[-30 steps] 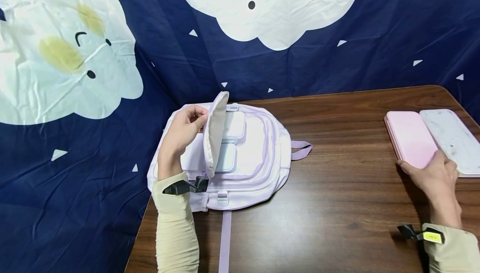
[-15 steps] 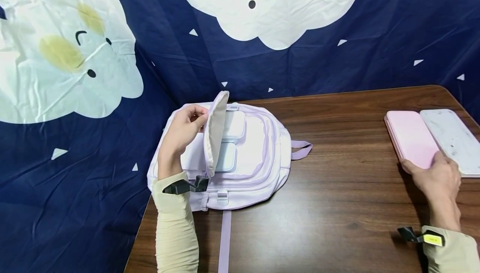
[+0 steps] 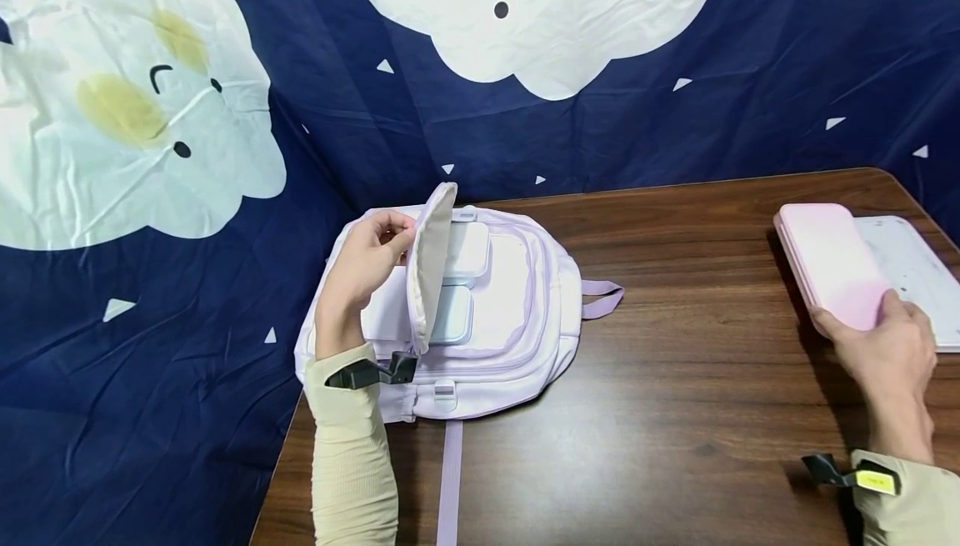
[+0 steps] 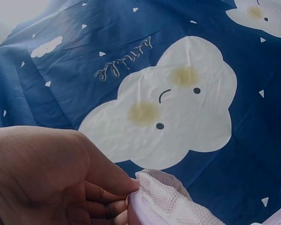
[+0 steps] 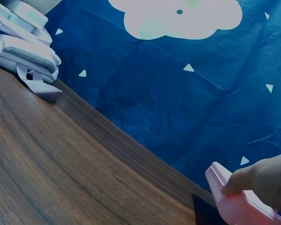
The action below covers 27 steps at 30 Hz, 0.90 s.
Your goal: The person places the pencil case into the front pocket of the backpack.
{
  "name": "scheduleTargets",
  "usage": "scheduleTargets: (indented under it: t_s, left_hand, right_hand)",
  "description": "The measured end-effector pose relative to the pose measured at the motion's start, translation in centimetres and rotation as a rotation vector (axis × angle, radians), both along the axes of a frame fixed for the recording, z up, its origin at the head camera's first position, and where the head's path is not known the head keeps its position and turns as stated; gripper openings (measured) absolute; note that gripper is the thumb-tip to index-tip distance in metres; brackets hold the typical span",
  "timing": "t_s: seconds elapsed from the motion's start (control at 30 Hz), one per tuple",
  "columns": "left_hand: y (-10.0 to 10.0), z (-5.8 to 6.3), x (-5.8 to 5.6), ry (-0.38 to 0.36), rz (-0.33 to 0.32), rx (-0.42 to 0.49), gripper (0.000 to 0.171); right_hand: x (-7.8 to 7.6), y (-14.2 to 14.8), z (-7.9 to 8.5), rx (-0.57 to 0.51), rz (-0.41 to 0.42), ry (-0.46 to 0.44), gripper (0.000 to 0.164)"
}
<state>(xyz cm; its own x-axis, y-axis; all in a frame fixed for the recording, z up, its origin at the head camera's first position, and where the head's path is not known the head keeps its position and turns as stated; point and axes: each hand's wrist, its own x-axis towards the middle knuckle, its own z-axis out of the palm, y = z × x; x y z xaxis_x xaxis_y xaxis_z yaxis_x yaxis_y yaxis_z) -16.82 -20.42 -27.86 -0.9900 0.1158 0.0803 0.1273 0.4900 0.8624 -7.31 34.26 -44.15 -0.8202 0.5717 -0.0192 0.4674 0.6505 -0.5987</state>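
Observation:
A white and lilac backpack [image 3: 551, 313] lies flat at the table's left. My left hand [image 3: 360, 267] pinches the edge of its raised front flap [image 3: 431, 279], also seen as mesh cloth [image 4: 171, 199] in the left wrist view. Beside the flap sit a white rounded case [image 3: 468, 250] and a pale blue one [image 3: 454, 317], partly hidden by it. At the far right my right hand [image 3: 885, 350] grips the near end of a long pink case [image 3: 832, 267]. In the right wrist view, the thumb lies on the pink case [image 5: 239, 206], which is tilted.
A white marble-like slab [image 3: 911, 267] lies on the wooden table [image 3: 675, 413], partly behind the pink case. A lilac loop [image 3: 602, 299] sticks out from the bag's right end and a strap [image 3: 450, 483] runs toward the front. A blue cloud-print cloth [image 3: 637, 137] hangs behind.
My right hand has shifted slightly right with the pink case, whose far end has risen and now overlaps the white slab. My left hand and the flap stay put.

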Motion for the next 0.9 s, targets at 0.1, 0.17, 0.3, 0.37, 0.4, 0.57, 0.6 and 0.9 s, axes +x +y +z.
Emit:
scheduleTargets:
  t_s: [0.1,0.17,0.3,0.37,0.4,0.57,0.6,0.9]
  left_hand:
    - [-0.1,-0.1,0.0,-0.001,0.001,0.005,0.017]
    - [-0.1,-0.1,0.0,0.000,0.000,0.008,0.017]
    - [-0.2,0.0,0.0,-0.007,-0.003,0.013,0.017]
    - [-0.2,0.0,0.0,-0.011,-0.005,0.016,0.017]
    - [-0.2,0.0,0.0,-0.013,-0.005,0.017,0.017]
    - [-0.2,0.0,-0.1,-0.013,-0.003,0.022,0.017]
    - [-0.2,0.1,-0.1,-0.013,-0.003,0.021,0.017]
    - [-0.2,0.1,-0.2,-0.018,-0.002,0.021,0.017]
  right_hand:
    - [0.0,0.0,0.2,0.010,0.006,0.023,0.090]
    - [-0.1,0.0,0.4,0.013,0.011,0.035,0.089]
    - [-0.1,-0.1,0.9,0.013,0.018,0.050,0.088]
    - [-0.1,-0.2,1.1,0.017,0.023,0.062,0.088]
    - [-0.1,-0.3,1.2,0.019,0.026,0.068,0.088]
    - [-0.2,-0.4,1.7,0.032,0.044,0.087,0.087]
    - [-0.2,-0.4,1.8,0.033,0.049,0.091,0.087]
    - [-0.2,-0.9,2.7,0.068,0.089,0.188,0.082]
